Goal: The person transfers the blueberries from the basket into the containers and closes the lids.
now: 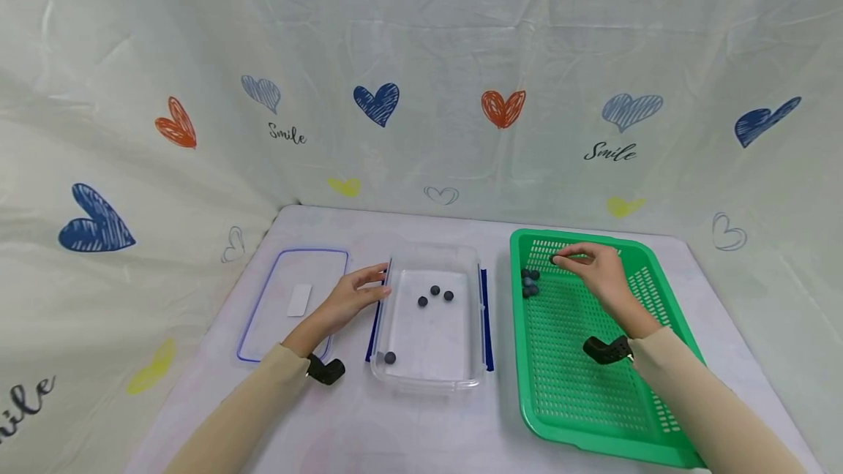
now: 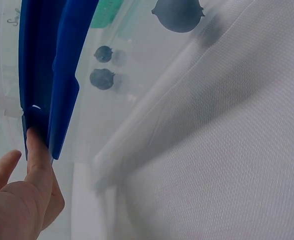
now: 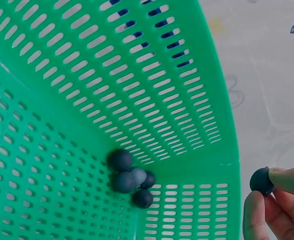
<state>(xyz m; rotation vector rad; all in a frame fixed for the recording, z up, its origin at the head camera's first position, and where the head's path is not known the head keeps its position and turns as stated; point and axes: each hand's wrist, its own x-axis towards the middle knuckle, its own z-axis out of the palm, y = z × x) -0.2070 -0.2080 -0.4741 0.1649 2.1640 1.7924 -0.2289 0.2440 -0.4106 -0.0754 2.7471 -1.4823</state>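
Note:
My right hand pinches one blueberry between thumb and fingertips, held up over the far part of the green basket. Several more blueberries are bunched in the basket's far left corner. On the left, my left hand touches the left side of a clear plastic container, its fingers at the blue latch flap that hangs down there. Inside the container, three blueberries lie near the far middle, and a single blueberry sits in the front left corner.
A clear lid with a blue rim lies on the table left of the container, partly behind my left arm. Another blue latch flap stands out on the container's right side, near the basket. A printed curtain hangs behind the table.

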